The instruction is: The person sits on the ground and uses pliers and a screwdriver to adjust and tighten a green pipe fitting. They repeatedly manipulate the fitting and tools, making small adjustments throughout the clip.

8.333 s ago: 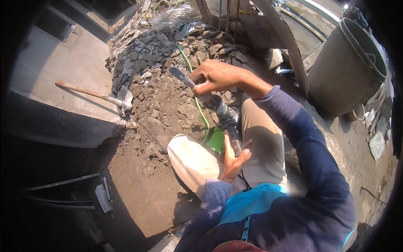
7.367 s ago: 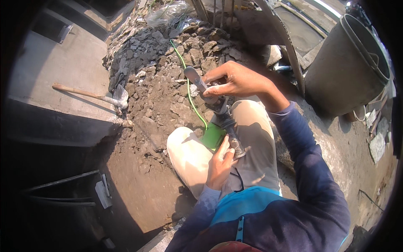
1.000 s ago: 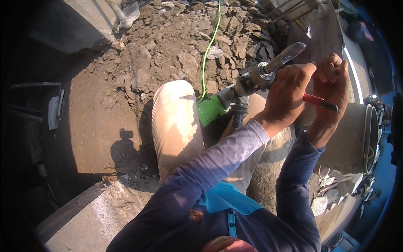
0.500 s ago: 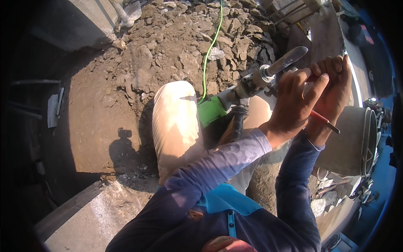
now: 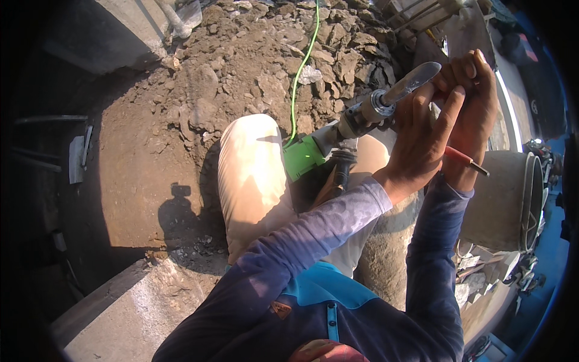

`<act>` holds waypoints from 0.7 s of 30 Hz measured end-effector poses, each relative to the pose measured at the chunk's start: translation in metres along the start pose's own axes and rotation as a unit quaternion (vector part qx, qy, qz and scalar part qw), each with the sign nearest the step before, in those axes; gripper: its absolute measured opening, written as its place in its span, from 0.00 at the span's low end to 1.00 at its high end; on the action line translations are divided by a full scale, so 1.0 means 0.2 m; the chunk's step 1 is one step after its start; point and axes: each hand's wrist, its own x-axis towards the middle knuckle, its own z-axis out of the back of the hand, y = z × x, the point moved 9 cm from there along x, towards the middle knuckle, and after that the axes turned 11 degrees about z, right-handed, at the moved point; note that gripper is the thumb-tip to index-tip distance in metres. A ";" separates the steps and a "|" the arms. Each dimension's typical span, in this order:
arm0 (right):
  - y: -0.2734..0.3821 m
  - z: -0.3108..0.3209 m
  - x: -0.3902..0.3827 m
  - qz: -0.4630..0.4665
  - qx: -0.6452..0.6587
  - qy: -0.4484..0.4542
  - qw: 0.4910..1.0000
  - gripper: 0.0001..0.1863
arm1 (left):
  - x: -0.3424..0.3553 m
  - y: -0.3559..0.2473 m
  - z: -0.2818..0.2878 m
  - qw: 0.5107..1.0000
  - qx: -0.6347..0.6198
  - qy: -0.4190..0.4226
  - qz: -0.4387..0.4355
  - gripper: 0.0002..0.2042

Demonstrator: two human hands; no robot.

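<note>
My left hand [image 5: 416,142] is closed around a slim red tool [image 5: 459,157], whose dark metal end sticks out past the heel of the hand, over my right wrist. Its index finger reaches toward my right hand [image 5: 473,102]. That hand is raised with fingers curled inward; whatever lies between them is hidden. Just left of both hands, a green demolition hammer [image 5: 303,158] rests between my legs, its pointed steel chisel bit [image 5: 413,83] angled up to the right. A black side handle [image 5: 342,172] projects from it toward me.
A bright green cord [image 5: 295,90] runs from the hammer across broken soil and rubble [image 5: 253,66]. Concrete blocks stand at far left [image 5: 129,30] and near left [image 5: 136,314]. A grey bucket [image 5: 497,199] lies on its side at right, beside stone scraps [image 5: 473,282].
My right hand and forearm have shifted slightly, the fingers rising farther from me. The left index finger has straightened upward a little. The hammer's bit has dipped slightly to the left.
</note>
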 end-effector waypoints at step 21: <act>0.01 0.02 0.01 0.001 0.001 0.027 1.000 0.18 | 0.02 0.04 -0.02 0.999 -0.002 -0.039 -0.004 0.41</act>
